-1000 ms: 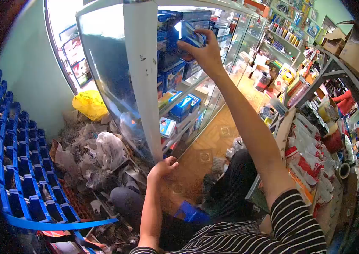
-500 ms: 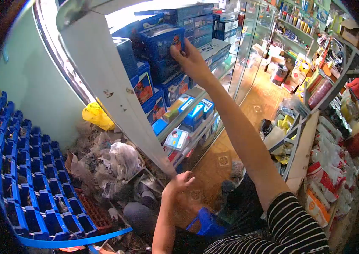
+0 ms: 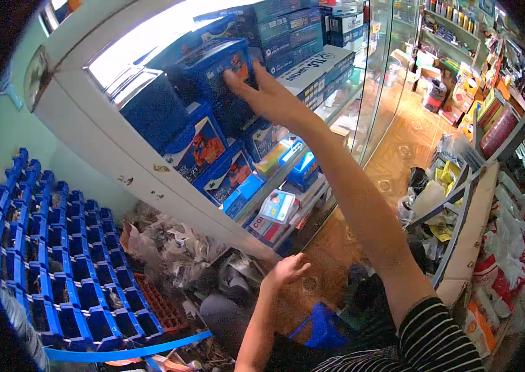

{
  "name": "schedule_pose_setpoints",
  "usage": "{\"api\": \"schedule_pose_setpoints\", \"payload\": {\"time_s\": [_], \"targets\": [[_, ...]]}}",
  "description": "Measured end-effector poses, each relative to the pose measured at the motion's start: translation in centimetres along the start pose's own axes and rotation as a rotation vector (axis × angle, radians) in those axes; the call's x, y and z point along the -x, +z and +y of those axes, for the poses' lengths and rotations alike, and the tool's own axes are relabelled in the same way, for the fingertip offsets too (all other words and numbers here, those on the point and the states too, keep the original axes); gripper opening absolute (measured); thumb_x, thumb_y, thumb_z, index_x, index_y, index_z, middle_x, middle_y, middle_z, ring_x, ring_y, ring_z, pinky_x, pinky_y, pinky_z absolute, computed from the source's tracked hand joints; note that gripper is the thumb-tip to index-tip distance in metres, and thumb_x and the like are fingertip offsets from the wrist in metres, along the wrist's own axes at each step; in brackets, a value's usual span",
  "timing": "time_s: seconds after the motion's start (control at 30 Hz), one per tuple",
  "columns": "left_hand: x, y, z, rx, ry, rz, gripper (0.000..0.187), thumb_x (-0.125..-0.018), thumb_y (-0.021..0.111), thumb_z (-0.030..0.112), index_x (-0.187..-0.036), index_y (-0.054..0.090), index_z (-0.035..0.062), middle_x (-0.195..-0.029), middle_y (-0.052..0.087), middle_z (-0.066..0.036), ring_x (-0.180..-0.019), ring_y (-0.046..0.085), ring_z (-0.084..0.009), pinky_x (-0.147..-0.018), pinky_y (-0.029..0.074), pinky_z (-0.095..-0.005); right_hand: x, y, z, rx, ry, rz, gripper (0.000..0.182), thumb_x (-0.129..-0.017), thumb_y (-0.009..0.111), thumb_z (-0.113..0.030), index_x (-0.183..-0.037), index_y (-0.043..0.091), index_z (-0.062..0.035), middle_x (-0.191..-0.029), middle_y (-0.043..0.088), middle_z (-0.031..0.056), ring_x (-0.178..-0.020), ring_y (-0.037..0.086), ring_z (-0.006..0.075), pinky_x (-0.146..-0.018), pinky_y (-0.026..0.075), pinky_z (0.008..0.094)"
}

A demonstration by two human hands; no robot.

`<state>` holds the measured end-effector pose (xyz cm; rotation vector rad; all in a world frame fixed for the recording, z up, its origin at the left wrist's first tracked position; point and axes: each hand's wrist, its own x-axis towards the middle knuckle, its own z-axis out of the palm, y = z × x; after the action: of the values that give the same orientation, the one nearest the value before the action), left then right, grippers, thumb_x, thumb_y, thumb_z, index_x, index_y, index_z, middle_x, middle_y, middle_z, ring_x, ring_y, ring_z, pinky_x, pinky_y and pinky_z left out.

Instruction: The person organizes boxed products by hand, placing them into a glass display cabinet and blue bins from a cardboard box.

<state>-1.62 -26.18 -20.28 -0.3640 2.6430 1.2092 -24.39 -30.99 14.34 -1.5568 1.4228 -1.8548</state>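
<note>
My right hand [image 3: 269,96] reaches up into the glass cabinet and grips the right edge of a blue cardboard box [image 3: 213,71] with a picture on its side. The thumb lies on the box's front; the other fingertips are partly hidden at its side. Similar blue boxes with orange pictures [image 3: 203,149] are stacked below and beside it. To its right lies a long white-topped light box [image 3: 318,68]. Low down, my left hand [image 3: 288,271] is beside the cabinet's lower corner, fingers loosely stretched and nothing visible in them.
The cabinet's white frame [image 3: 145,161] slants between me and the boxes. Blue parts bins [image 3: 70,266] stand at left, near plastic bags [image 3: 182,248]. A lower shelf holds a small clear case [image 3: 277,206]. A metal rack [image 3: 461,217] with bagged goods is at right.
My view has shifted left and closer to the cabinet, so the boxes look larger. My right hand stays at the same box. The left hand keeps its place by the corner.
</note>
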Motion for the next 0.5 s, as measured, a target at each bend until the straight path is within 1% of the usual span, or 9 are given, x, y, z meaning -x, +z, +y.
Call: {"api": "schedule_pose_setpoints", "payload": {"time_s": [0.03,0.07,0.17,0.27,0.37,0.47,0.5], "targets": [[-0.2,0.1,-0.1,-0.031,-0.001,-0.008,0.044,-0.095,0.056,0.042,-0.119,0.055,0.0049,-0.109,0.064,-0.024,-0.105,0.061,-0.0386,-0.088,0.049,-0.0445,-0.1,-0.1,-0.2,-0.012,0.025,0.022,0.078,-0.088,0.063,-0.059,-0.134,0.043,0.0001,-0.116,0.059,0.0153,-0.112,0.054,0.0230,-0.100,0.041,0.0351],[-0.3,0.3,-0.1,-0.032,-0.011,-0.012,0.044,-0.095,0.056,0.042,-0.116,0.055,0.0032,-0.106,0.064,-0.024,-0.102,0.062,-0.0395,-0.085,0.050,-0.0452,-0.2,-0.1,-0.3,-0.024,0.052,0.044,0.073,-0.087,0.065,-0.058,-0.128,0.047,-0.0001,-0.107,0.061,0.0112,-0.105,0.057,0.0193,-0.095,0.044,0.0331],[0.2,0.3,0.7,0.067,0.050,0.077,0.044,-0.095,0.056,0.042,-0.115,0.055,0.0022,-0.105,0.064,-0.024,-0.101,0.062,-0.0408,-0.084,0.050,-0.0455,-0.8,0.3,0.2,-0.030,-0.020,0.049,0.079,-0.080,0.073,-0.059,-0.124,0.048,0.0015,-0.105,0.062,0.0112,-0.102,0.058,0.0193,-0.092,0.045,0.0337],[-0.1,0.9,-0.8,0.102,0.083,0.040,0.045,-0.095,0.056,0.042,-0.116,0.055,0.0023,-0.108,0.064,-0.024,-0.104,0.061,-0.0412,-0.087,0.050,-0.0453,-0.6,0.9,0.1,-0.034,0.025,0.120,0.091,-0.071,0.081,-0.060,-0.126,0.047,0.0031,-0.106,0.063,0.0130,-0.102,0.059,0.0204,-0.092,0.046,0.0343],[1.3,-0.9,2.3,0.068,-0.048,0.011,0.046,-0.095,0.056,0.042,-0.120,0.055,0.0026,-0.112,0.064,-0.023,-0.106,0.060,-0.0407,-0.089,0.050,-0.0442,-0.7,1.3,1.0,-0.014,-0.061,0.122,0.102,-0.071,0.081,-0.058,-0.139,0.037,0.0040,-0.122,0.058,0.0209,-0.115,0.058,0.0321,-0.104,0.044,0.0373],[0.8,0.2,0.4,0.088,-0.025,0.065,0.047,-0.096,0.056,0.041,-0.121,0.055,0.0020,-0.111,0.064,-0.023,-0.107,0.060,-0.0406,-0.090,0.050,-0.0442,-0.5,3.0,0.9,0.052,-0.266,0.359,0.106,-0.066,0.086,-0.053,-0.140,0.034,0.0033,-0.121,0.058,0.0210,-0.115,0.057,0.0345,-0.103,0.045,0.0382],[0.5,0.3,0.2,0.072,-0.001,0.069,0.047,-0.096,0.056,0.041,-0.121,0.055,0.0018,-0.112,0.064,-0.024,-0.107,0.060,-0.0404,-0.090,0.050,-0.0443,-1.0,3.1,0.8,0.163,-0.327,0.411,0.106,-0.064,0.087,-0.051,-0.139,0.035,0.0040,-0.121,0.057,0.0218,-0.113,0.058,0.0338,-0.100,0.047,0.0385]]}}
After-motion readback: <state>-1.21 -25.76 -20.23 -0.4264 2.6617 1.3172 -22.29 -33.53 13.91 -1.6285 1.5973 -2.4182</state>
